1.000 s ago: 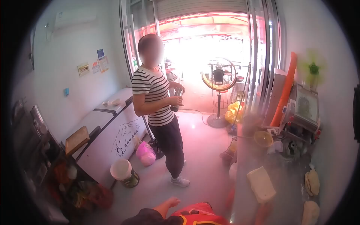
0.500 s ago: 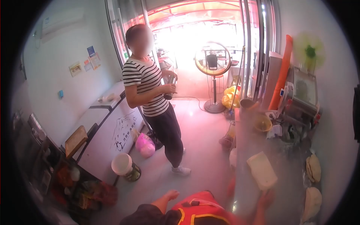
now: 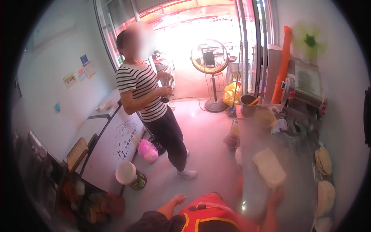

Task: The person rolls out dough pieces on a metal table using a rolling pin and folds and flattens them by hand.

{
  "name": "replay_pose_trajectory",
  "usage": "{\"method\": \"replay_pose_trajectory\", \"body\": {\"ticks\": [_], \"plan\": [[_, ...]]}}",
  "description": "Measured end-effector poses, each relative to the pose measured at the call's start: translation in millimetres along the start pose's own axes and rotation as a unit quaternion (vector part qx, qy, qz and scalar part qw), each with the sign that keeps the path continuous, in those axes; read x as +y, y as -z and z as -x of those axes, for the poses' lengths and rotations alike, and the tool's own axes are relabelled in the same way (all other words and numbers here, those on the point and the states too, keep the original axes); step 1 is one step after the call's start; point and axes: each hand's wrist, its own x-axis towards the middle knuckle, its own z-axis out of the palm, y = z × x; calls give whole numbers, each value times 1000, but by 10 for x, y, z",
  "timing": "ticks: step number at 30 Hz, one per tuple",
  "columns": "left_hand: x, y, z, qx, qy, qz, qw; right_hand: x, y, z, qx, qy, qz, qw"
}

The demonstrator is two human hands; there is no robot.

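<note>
My right hand (image 3: 275,197) is at the near edge of a pale, flat, rectangular slab (image 3: 269,168) that looks like dough, lying on the grey worktop (image 3: 251,210). Haze blurs its fingers, and I cannot tell whether they grip the slab or only touch it. My left hand (image 3: 179,199) hangs over the floor beside my red apron (image 3: 210,208), with its fingers loosely apart and nothing seen in it. Pale rounded pieces (image 3: 325,197), perhaps dough or bread, lie along the worktop's wall side.
A person in a striped shirt (image 3: 145,91) stands ahead, holding a dark cylindrical container (image 3: 167,89). A white bucket (image 3: 126,173) and pink bag (image 3: 147,151) sit by the chest freezer (image 3: 112,154). Beyond are a standing fan (image 3: 209,60), metal pot (image 3: 248,104) and yellowish bowl (image 3: 266,118).
My view has turned slightly, so the room sits further left and higher in it. My right hand stays by the slab. The fingers of my left hand look a little more spread.
</note>
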Motion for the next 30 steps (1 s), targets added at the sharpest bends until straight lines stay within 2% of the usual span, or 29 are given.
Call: {"method": "replay_pose_trajectory", "body": {"ticks": [7,13,16,22,25,28,30], "plan": [[0,1,5,-1,-10,28,1000,-40,-17,-19,5,-10,2,1000],[-13,13,33,-42,17,86,995,-20,-30,-3,16,2,-4,1000],[1,58,-10,-150,-9,99,984,-26,21,30,11,-2,-12,1000],[79,34,-8,-71,33,93,993,-84,109,-9,-4,-20,-7,1000],[204,37,96,-41,23,68,997,-63,-6,-52,8,-13,1,1000],[123,113,-43,-267,6,209,941,-20,-89,-15,12,-10,-10,1000],[129,81,-21,-187,25,146,971,10,-49,-10,7,-10,-4,1000]]}}
